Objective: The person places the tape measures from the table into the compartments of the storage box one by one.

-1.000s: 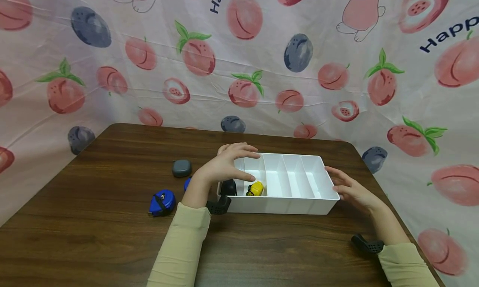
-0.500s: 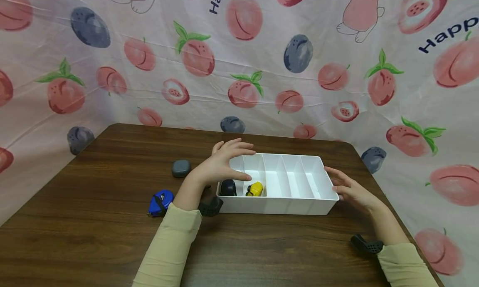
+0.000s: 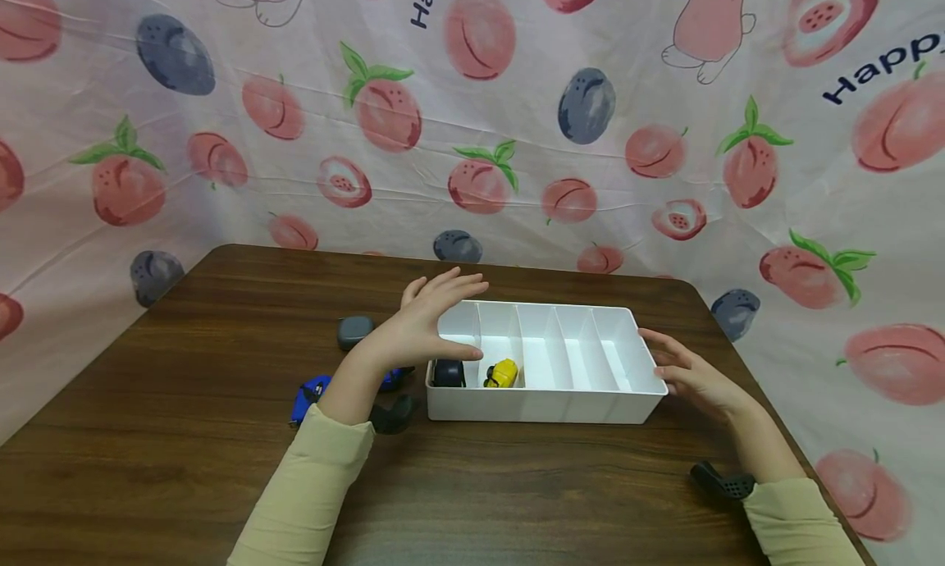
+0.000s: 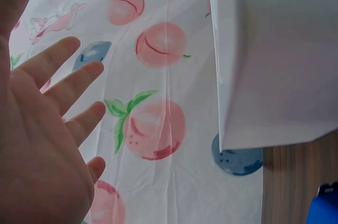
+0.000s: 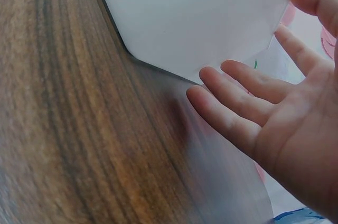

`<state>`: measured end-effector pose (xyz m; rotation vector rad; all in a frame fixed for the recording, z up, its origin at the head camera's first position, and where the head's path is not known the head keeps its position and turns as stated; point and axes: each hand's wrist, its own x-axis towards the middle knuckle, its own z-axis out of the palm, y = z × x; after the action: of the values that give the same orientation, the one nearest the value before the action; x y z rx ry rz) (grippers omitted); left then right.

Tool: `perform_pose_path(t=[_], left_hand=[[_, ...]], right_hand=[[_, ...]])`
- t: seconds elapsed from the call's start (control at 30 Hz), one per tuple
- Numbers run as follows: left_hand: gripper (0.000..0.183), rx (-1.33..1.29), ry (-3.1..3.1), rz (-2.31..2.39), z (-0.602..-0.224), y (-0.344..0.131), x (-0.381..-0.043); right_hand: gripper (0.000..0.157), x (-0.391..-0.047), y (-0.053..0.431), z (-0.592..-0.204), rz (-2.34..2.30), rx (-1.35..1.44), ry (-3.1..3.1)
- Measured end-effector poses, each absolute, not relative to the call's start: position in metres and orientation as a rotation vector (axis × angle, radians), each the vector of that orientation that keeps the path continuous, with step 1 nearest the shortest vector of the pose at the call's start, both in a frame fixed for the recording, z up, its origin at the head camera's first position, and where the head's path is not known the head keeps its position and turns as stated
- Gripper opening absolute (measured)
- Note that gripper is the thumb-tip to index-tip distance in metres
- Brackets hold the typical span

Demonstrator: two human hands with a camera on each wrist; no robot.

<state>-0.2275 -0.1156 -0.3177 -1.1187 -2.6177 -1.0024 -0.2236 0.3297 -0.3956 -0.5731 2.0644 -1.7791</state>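
Observation:
A white divided box (image 3: 546, 406) stands on the table, with a black rounded object (image 3: 449, 374) in its leftmost compartment. One compartment over lies a small yellow-and-black object (image 3: 503, 373). My left hand (image 3: 424, 324), fingers spread and holding nothing, hovers over the box's left end; its palm (image 4: 42, 145) shows bare in the left wrist view. At the opposite end, my right hand (image 3: 690, 373) has its extended fingers against the box's right wall, thumb near the rim. The right wrist view shows these fingertips (image 5: 211, 78) at the box's lower edge.
Left of the box are a blue tape measure (image 3: 306, 398), partly covered by my left forearm, and another blue item (image 3: 394, 379) behind that wrist. A dark grey rounded case (image 3: 354, 332) sits farther back. A fruit-print curtain (image 3: 517, 98) hangs behind the table (image 3: 561, 492).
My left hand has drifted left and slightly up from over the compartments, and its forearm now covers part of the blue tape measure. The right hand and the box stay put.

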Motion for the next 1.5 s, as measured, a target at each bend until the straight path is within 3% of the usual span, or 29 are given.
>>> perform_pose_path(t=[1.07,1.5], left_hand=[[0.105,-0.817,-2.795,-0.664,-0.325,-0.187,-0.221],[0.105,-0.671,-2.87,-0.636,-0.324,-0.221,-0.215]], right_hand=[[0.059,-0.225,0.33,-0.395,-1.751,-0.573,2.09],[0.059,-0.224,0.33,-0.395,-1.759,-0.558,2.091]])
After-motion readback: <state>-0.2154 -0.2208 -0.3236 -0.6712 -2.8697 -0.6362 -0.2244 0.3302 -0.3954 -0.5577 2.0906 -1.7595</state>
